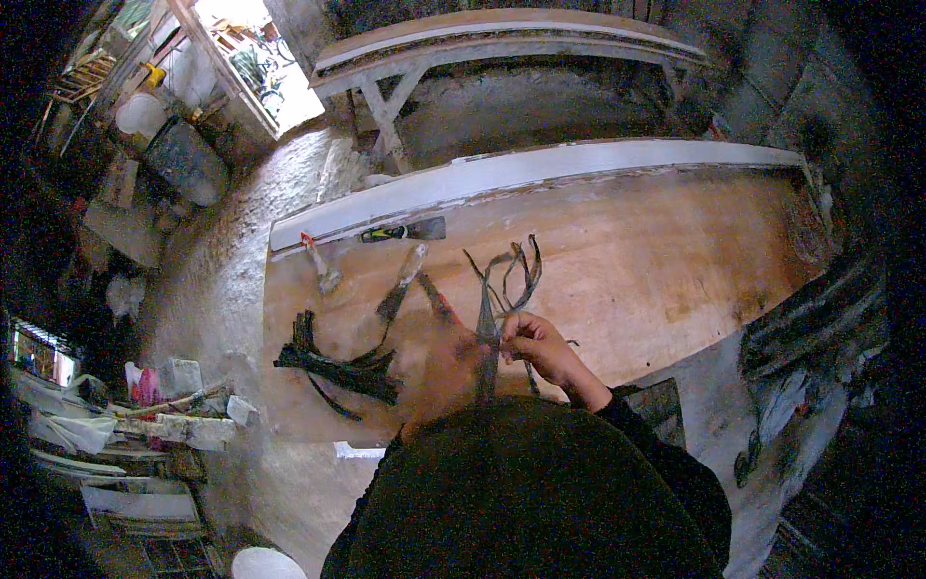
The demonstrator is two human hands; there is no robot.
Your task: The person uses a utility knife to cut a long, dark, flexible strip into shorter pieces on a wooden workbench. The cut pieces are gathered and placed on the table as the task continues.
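A bundle of thin dark strips (pixel 488 307) lies over the wooden board (pixel 617 280) in front of me, its loose ends curling at the far side. My right hand (pixel 542 349) pinches the bundle between thumb and fingers. Facing it from the left, my left hand (pixel 453 343) is blurred, its fingertips closed on the same bundle. Just beyond the left hand rests a narrow dark tool with a red part (pixel 440 300), its kind unclear. Farther left lies a heap of wider black strips (pixel 338 364).
A paintbrush with a red-tipped handle (pixel 320 262), a scraper (pixel 405 232) and another pale-handled brush (pixel 403 283) lie on the board. A white-edged plank (pixel 540 164) borders its far side. Beyond stands a trestle bench (pixel 511 48); a dark barrel (pixel 188 161) is at far left.
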